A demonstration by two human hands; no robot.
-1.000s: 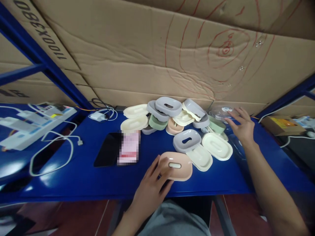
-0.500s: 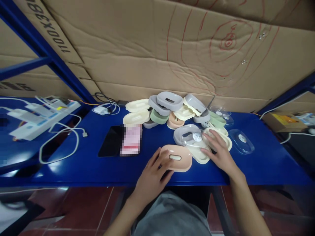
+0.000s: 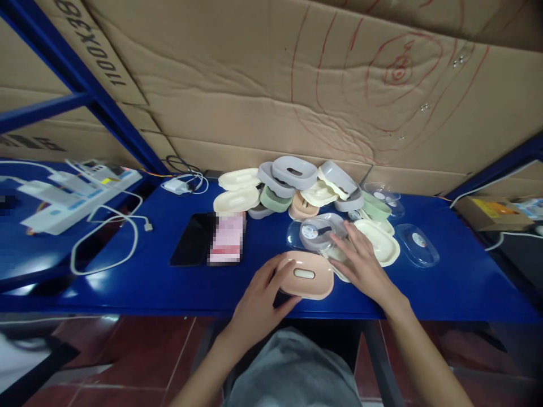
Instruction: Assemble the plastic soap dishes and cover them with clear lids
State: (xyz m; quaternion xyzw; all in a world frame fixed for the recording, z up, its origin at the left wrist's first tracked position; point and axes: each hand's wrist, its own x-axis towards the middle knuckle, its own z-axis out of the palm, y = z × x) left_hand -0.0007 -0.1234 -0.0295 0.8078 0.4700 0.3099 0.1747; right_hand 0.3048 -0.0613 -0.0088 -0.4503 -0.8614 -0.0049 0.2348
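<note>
My left hand [image 3: 263, 291] grips the left end of a peach soap dish [image 3: 316, 285], thumb at the near edge and fingers over the rim. The dish has a pale slot in its middle and sits near the table's front edge. My right hand [image 3: 360, 257] is open, fingers spread, over a mostly covered cream piece; I cannot tell whether it presses on it. Just left of its fingertips, a clear lid [image 3: 294, 234] with a round sticker overlaps a grey soap dish [image 3: 335, 223]. A cream dish [image 3: 384, 243] lies right of my right hand.
Several grey, cream, green and peach soap dishes [image 3: 294, 172] are heaped at the back. Another clear lid [image 3: 418, 246] lies at right. A phone [image 3: 227, 237] and a black flat object [image 3: 190, 240] lie left. Farther left are a power strip [image 3: 76, 200] and white cable [image 3: 136, 237].
My right hand has moved left, off the cream dish on the right. The clear lid has shifted left across the grey dish. My left hand still grips the peach dish.
</note>
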